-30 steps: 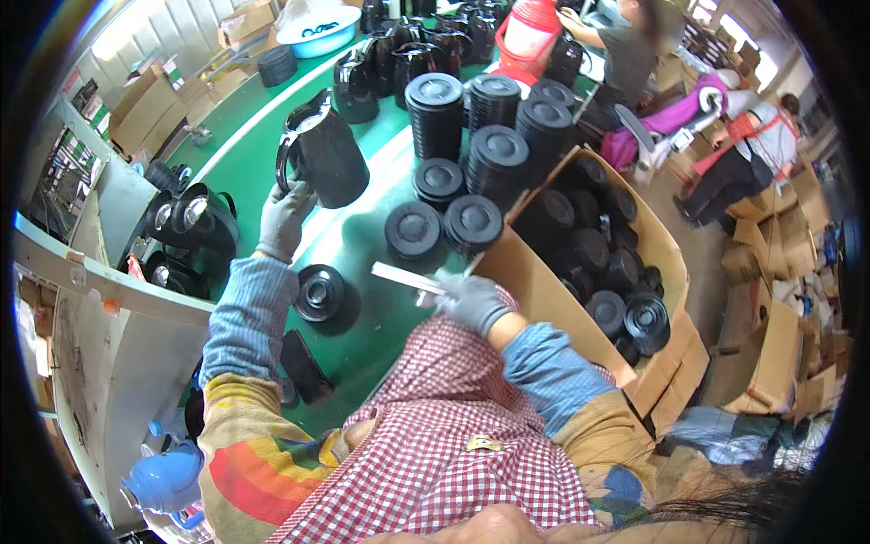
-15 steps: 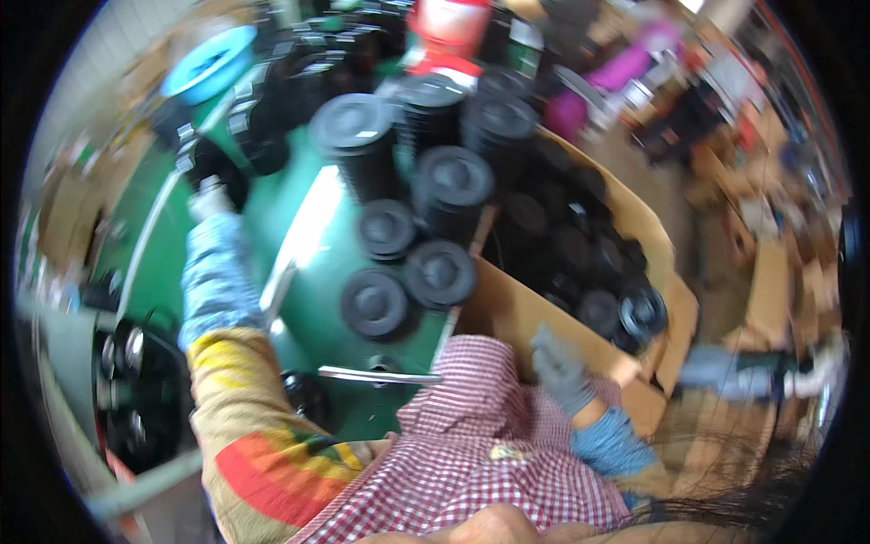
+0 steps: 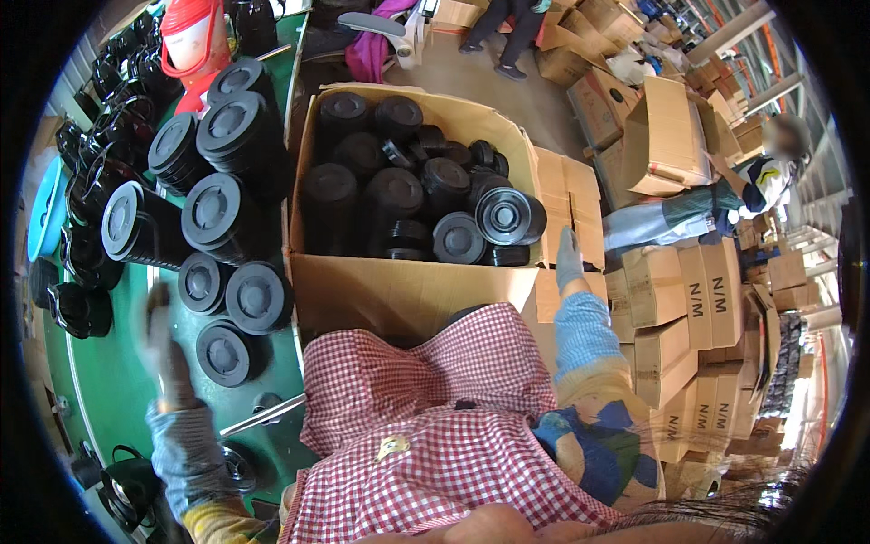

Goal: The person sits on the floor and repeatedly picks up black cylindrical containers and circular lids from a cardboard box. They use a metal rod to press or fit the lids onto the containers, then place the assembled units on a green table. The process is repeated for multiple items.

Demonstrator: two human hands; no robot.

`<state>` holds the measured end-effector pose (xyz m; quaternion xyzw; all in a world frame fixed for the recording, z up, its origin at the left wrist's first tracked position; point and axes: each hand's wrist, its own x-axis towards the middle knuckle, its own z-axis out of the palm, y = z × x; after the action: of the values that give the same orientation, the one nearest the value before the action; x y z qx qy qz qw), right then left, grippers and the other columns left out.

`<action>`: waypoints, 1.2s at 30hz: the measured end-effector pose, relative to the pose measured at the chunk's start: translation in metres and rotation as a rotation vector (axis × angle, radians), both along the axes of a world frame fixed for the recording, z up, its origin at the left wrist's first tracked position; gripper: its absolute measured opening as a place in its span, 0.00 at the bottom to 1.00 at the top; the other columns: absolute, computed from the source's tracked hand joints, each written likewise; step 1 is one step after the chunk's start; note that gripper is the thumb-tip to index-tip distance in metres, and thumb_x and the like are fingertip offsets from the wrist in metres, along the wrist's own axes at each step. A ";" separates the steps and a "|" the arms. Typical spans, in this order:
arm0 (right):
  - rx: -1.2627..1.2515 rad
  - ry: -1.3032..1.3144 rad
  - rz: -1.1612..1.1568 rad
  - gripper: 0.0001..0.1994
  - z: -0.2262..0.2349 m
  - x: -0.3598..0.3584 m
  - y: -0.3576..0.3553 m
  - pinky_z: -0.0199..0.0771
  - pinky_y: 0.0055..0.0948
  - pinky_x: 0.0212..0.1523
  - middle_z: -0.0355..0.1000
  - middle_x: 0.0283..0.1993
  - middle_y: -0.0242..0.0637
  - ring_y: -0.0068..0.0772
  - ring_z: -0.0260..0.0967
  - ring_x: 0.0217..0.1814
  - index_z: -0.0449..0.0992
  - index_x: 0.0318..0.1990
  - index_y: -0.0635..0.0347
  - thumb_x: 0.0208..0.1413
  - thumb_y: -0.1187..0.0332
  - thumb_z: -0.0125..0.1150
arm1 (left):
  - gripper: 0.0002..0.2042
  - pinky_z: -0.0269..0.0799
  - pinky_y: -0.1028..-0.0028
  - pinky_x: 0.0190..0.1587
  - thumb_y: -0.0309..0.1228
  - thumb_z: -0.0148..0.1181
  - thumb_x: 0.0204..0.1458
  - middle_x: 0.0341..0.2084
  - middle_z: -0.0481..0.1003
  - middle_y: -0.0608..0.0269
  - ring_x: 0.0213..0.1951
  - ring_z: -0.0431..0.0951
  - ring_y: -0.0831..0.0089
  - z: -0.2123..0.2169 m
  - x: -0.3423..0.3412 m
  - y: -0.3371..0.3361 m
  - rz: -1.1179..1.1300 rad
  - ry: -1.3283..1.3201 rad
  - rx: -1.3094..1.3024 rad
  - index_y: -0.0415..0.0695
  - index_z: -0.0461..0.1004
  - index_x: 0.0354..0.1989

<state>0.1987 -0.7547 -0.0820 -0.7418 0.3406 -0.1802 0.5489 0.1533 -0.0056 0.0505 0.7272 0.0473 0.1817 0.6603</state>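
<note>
My left hand (image 3: 168,340), in a grey glove, is over the green table beside the short stacks of black round lids. Motion smears its fingers, and no object shows in it. The nearest lids are a black lid (image 3: 223,353) and another black lid (image 3: 259,297). Taller lid stacks (image 3: 215,216) stand beyond. My right hand (image 3: 569,261), also gloved, is at the right side of an open cardboard box (image 3: 412,288), by its flap. Its fingers are stretched out and hold nothing visible. Inside the box lie many black lids (image 3: 458,238), one turned to show a ringed face (image 3: 505,218).
Black glossy pots (image 3: 82,308) line the table's left side, with a blue basin (image 3: 47,213) beside them. A red bucket (image 3: 193,41) stands at the far end. Cardboard cartons (image 3: 671,313) are piled at right. Two other people are in the background, one at right.
My view has swung right, bringing the box to the middle. My left hand has drawn back from the far pots toward the nearer lids. My right arm now reaches forward along the box.
</note>
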 end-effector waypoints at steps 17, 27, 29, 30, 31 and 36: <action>0.322 -0.150 0.329 0.30 0.010 0.037 0.054 0.76 0.35 0.56 0.68 0.61 0.43 0.38 0.70 0.59 0.63 0.65 0.65 0.65 0.54 0.62 | 0.38 0.56 0.54 0.72 0.36 0.70 0.47 0.73 0.49 0.42 0.70 0.57 0.40 -0.169 0.083 -0.530 -0.534 0.259 0.147 0.40 0.61 0.68; 0.826 -0.262 1.227 0.34 0.100 -0.034 0.323 0.61 0.41 0.72 0.58 0.73 0.45 0.42 0.59 0.73 0.53 0.75 0.55 0.69 0.49 0.53 | 0.36 0.70 0.56 0.59 0.31 0.74 0.43 0.60 0.66 0.40 0.58 0.71 0.43 0.044 -0.082 -0.211 -0.088 -0.252 0.725 0.44 0.69 0.65; 0.947 -0.181 1.434 0.34 0.115 -0.064 0.402 0.65 0.41 0.70 0.62 0.70 0.44 0.41 0.63 0.70 0.55 0.74 0.57 0.68 0.50 0.56 | 0.35 0.70 0.57 0.61 0.28 0.74 0.45 0.62 0.66 0.42 0.60 0.71 0.47 0.061 -0.140 -0.147 -0.031 -0.089 0.820 0.44 0.69 0.66; 1.050 -0.144 1.557 0.35 0.119 -0.078 0.439 0.68 0.41 0.68 0.65 0.68 0.43 0.40 0.67 0.67 0.55 0.73 0.58 0.67 0.50 0.57 | 0.36 0.69 0.59 0.63 0.29 0.74 0.45 0.63 0.64 0.44 0.62 0.70 0.49 0.075 -0.171 -0.122 -0.021 0.083 0.728 0.44 0.69 0.67; 1.083 -0.001 1.467 0.30 0.110 -0.099 0.472 0.67 0.40 0.68 0.67 0.65 0.41 0.40 0.66 0.67 0.58 0.71 0.59 0.68 0.57 0.58 | 0.35 0.68 0.60 0.65 0.29 0.73 0.46 0.64 0.63 0.45 0.64 0.69 0.51 0.068 -0.201 -0.091 0.008 0.169 0.676 0.44 0.68 0.67; 1.116 0.503 1.643 0.23 0.087 -0.199 0.599 0.73 0.48 0.59 0.68 0.63 0.35 0.35 0.69 0.61 0.58 0.71 0.44 0.71 0.66 0.51 | 0.32 0.68 0.63 0.65 0.29 0.68 0.47 0.65 0.63 0.46 0.63 0.70 0.53 0.088 -0.331 -0.022 0.255 0.452 0.790 0.43 0.70 0.65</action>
<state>-0.0005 -0.1560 0.0051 -0.4013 -0.1321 0.5965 0.6825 -0.1776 -0.0278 0.1389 0.9324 0.2061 0.1027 0.2784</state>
